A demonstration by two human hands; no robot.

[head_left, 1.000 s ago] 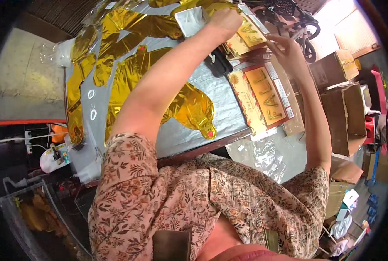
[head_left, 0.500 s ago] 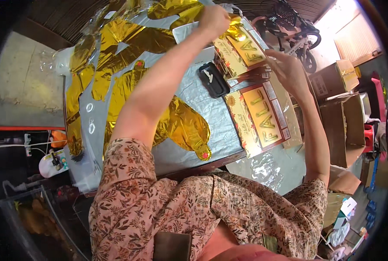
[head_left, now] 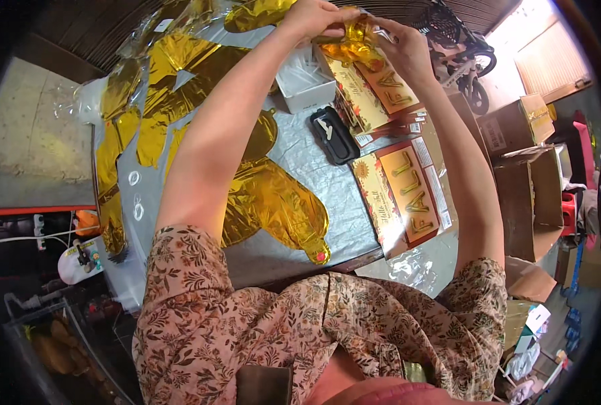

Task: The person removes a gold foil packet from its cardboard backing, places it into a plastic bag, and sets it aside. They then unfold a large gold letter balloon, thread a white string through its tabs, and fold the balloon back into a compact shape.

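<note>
- The shiny gold foil piece [head_left: 356, 46] is hanging crumpled between the two hands, just below the fingertips and above a stack of card packages [head_left: 354, 101]; its folds are hiding any clear long axis.
- The left hand [head_left: 317, 19] is reaching from the left, and its fingers appear to be pinching the upper left edge of the foil piece, nearly closed.
- The right hand [head_left: 403, 47] is meeting the foil piece from the opposite side, thumb and index finger bent and slightly parted; its fingertips are touching the upper right edge, but whether they are gripping it, I cannot tell.
- Neither hand is clearly nearer, since both are touching the piece.
- Below the left fingers, a white open box [head_left: 307, 98] is standing beside the stack, and a black tray [head_left: 334, 135] is lying farther toward the person.
- Well below the right fingers, a separate card package [head_left: 415, 192] is lying flat.
- Left of and below the left fingers, large gold foil shapes [head_left: 273, 199] are spreading over the table [head_left: 344, 202].
</note>
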